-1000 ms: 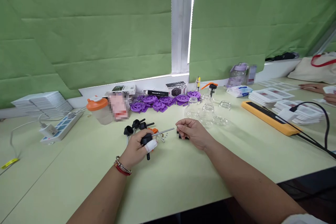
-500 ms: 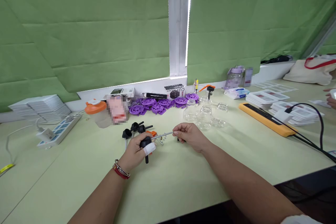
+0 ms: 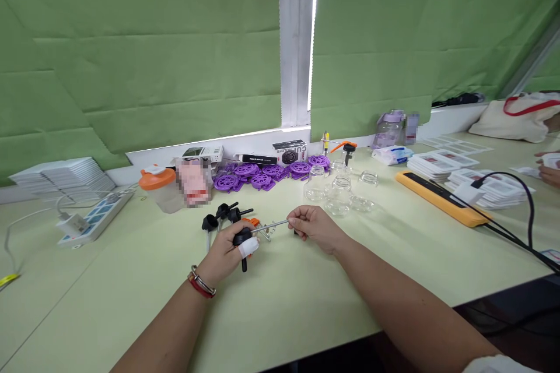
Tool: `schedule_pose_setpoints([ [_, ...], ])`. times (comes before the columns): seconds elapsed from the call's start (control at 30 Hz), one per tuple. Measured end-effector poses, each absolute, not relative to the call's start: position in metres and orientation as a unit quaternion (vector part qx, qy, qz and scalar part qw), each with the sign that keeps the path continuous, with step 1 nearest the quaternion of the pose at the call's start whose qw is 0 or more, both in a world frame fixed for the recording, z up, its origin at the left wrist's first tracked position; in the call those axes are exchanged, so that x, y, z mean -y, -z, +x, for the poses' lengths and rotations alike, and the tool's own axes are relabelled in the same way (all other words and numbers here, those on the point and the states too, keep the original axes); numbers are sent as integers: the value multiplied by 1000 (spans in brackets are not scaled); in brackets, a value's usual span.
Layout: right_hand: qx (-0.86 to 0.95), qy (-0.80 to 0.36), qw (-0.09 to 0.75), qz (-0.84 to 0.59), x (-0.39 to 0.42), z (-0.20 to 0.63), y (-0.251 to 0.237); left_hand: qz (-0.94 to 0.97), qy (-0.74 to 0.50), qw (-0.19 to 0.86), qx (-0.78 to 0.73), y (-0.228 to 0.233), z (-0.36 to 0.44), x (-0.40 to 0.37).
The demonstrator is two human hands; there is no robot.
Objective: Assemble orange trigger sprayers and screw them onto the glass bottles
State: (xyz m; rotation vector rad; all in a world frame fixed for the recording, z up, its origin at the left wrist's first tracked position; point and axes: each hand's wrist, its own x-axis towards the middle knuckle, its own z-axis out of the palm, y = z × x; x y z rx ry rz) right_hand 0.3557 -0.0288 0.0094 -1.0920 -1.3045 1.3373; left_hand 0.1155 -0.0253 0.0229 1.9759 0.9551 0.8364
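Your left hand [image 3: 227, 250] fingers clamp the black pump cap [image 3: 242, 238] | your right hand [image 3: 312, 226] fingers pinch its metal rod [image 3: 271, 225] | above the surface [image 3: 306, 297]

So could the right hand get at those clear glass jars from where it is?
Probably yes: the right hand pinches the metal rod, and only bare table lies between it and the glass jars.
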Motion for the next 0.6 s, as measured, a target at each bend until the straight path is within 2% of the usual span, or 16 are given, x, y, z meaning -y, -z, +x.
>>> schedule_pose_setpoints([
  [0.6, 596, -508, 398, -477, 26, 355, -4, 786, -301, 373, -390, -23, 116, 25],
])
